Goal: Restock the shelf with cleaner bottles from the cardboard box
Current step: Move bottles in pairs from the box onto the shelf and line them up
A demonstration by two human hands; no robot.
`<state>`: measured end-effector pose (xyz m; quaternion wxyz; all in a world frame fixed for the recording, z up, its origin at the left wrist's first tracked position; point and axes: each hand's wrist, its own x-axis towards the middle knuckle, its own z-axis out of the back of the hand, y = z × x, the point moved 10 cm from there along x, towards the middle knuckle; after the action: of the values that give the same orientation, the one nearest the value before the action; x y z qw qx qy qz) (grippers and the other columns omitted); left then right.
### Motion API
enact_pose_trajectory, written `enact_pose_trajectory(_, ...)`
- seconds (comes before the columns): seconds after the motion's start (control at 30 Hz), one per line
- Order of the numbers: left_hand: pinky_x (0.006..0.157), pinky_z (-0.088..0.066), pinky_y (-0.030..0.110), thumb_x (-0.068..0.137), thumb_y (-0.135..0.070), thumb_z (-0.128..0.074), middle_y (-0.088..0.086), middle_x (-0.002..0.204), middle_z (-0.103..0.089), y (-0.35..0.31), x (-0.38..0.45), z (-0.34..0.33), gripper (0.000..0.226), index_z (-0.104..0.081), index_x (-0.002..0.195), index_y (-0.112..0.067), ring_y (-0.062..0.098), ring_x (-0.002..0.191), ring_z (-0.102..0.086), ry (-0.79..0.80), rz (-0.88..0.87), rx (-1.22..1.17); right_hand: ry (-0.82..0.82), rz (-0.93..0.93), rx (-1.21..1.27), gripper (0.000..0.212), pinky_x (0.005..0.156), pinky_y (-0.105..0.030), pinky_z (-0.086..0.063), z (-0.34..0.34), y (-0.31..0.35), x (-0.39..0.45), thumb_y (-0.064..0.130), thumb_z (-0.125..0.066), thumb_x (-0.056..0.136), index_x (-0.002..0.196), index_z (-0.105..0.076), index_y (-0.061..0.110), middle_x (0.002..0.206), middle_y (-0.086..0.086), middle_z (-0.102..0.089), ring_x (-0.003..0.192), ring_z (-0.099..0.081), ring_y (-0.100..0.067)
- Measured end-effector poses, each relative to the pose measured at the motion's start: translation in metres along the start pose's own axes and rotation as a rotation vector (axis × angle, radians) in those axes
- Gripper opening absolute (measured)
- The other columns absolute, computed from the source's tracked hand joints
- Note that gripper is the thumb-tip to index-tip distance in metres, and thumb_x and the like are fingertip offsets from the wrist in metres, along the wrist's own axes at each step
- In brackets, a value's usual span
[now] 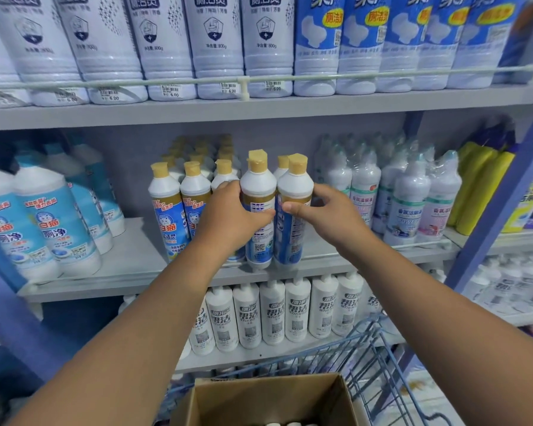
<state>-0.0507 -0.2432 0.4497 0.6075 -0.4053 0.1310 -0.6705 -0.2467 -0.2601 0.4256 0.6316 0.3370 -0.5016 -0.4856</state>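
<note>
My left hand grips a white cleaner bottle with a yellow cap and blue label, upright at the front of the middle shelf. My right hand grips a second matching bottle right beside it, the two bottles touching. Several like bottles stand in rows to the left and behind. The open cardboard box sits below in a blue wire cart, with a few bottle caps showing at its bottom edge.
Blue-labelled bottles stand left on the same shelf, shrink-wrapped white bottles right. A white guard rail runs along the shelf front. White bottles fill the shelves above and below. The blue wire cart is close at bottom right.
</note>
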Motion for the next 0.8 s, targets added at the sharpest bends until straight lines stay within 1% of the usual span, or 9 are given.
enact_pose_trajectory(0.1,0.075,-0.055,0.037,0.070,-0.045,-0.083,-0.003,0.105,-0.064,-0.008,0.005,-0.001,0.047,-0.060,0.104,-0.021,0.016,0.090,-0.063,0.023,-0.014,0.066,-0.011,-0.024,0.066,0.023,0.078,-0.031,-0.055,0.001,-0.003,0.004,0.030,-0.083,0.080,0.101,-0.074,0.032,0.100,0.003,-0.072,0.092,-0.066,-0.015)
enact_pose_trajectory(0.13,0.073,-0.052,0.034,0.071,-0.044,-0.083,-0.003,0.105,-0.064,-0.010,0.006,-0.002,0.046,-0.060,0.104,-0.021,0.015,0.089,-0.062,0.027,-0.018,0.083,-0.015,-0.033,0.090,0.022,0.079,-0.031,-0.055,0.001,-0.005,0.006,0.028,-0.083,0.080,0.099,-0.074,0.033,0.098,0.004,-0.073,0.091,-0.067,-0.014)
enact_pose_trajectory(0.2,0.071,-0.049,0.031,0.073,-0.042,-0.082,-0.004,0.102,-0.064,-0.013,0.009,-0.001,0.044,-0.060,0.104,-0.020,0.015,0.087,-0.061,0.027,-0.019,0.090,-0.027,-0.051,0.102,0.025,0.082,-0.035,-0.058,0.001,-0.009,0.011,0.028,-0.084,0.079,0.102,-0.075,0.030,0.098,0.005,-0.074,0.093,-0.069,-0.014)
enact_pose_trajectory(0.27,0.071,-0.050,0.031,0.074,-0.042,-0.082,-0.005,0.099,-0.064,-0.013,0.012,-0.001,0.042,-0.060,0.103,-0.020,0.014,0.086,-0.061,0.028,-0.007,0.081,-0.028,-0.052,0.094,0.030,0.084,-0.036,-0.058,0.001,-0.009,0.014,0.029,-0.084,0.079,0.107,-0.075,0.027,0.100,0.005,-0.075,0.095,-0.069,-0.014)
enact_pose_trajectory(0.37,0.076,-0.056,0.036,0.074,-0.043,-0.082,-0.006,0.095,-0.066,-0.010,0.017,-0.003,0.042,-0.061,0.102,-0.020,0.016,0.088,-0.064,0.024,0.024,0.061,-0.021,-0.051,0.098,0.035,0.088,-0.037,-0.058,-0.001,-0.010,0.019,0.029,-0.084,0.080,0.113,-0.074,0.026,0.103,0.006,-0.075,0.099,-0.070,-0.013)
enact_pose_trajectory(0.47,0.078,-0.058,0.040,0.073,-0.043,-0.081,-0.005,0.094,-0.067,-0.008,0.020,-0.005,0.041,-0.060,0.100,-0.020,0.018,0.088,-0.066,0.017,0.047,0.059,-0.021,-0.055,0.104,0.037,0.090,-0.039,-0.058,-0.002,-0.011,0.025,0.029,-0.083,0.080,0.115,-0.073,0.025,0.105,0.007,-0.075,0.100,-0.070,-0.012)
enact_pose_trajectory(0.6,0.075,-0.060,0.043,0.071,-0.044,-0.083,-0.002,0.094,-0.069,-0.006,0.026,-0.008,0.044,-0.061,0.100,-0.019,0.021,0.081,-0.068,0.016,0.068,0.058,-0.015,-0.053,0.113,0.037,0.093,-0.042,-0.057,-0.004,-0.015,0.033,0.029,-0.084,0.079,0.114,-0.073,0.022,0.106,0.006,-0.076,0.101,-0.071,-0.014)
enact_pose_trajectory(0.7,0.077,-0.057,0.038,0.073,-0.041,-0.084,0.002,0.100,-0.069,-0.006,0.030,-0.010,0.046,-0.061,0.103,-0.015,0.023,0.086,-0.067,-0.002,0.075,0.087,-0.018,-0.066,0.129,0.037,0.094,-0.046,-0.057,-0.005,-0.021,0.040,0.029,-0.084,0.078,0.113,-0.074,0.022,0.106,0.004,-0.076,0.101,-0.072,-0.017)
enact_pose_trajectory(0.8,0.072,-0.048,0.034,0.075,-0.038,-0.083,0.005,0.105,-0.067,-0.007,0.032,-0.011,0.048,-0.059,0.108,-0.012,0.024,0.093,-0.064,-0.038,0.074,0.122,-0.014,-0.080,0.162,0.036,0.094,-0.048,-0.057,-0.006,-0.026,0.045,0.028,-0.085,0.077,0.110,-0.074,0.021,0.105,0.003,-0.077,0.101,-0.072,-0.019)
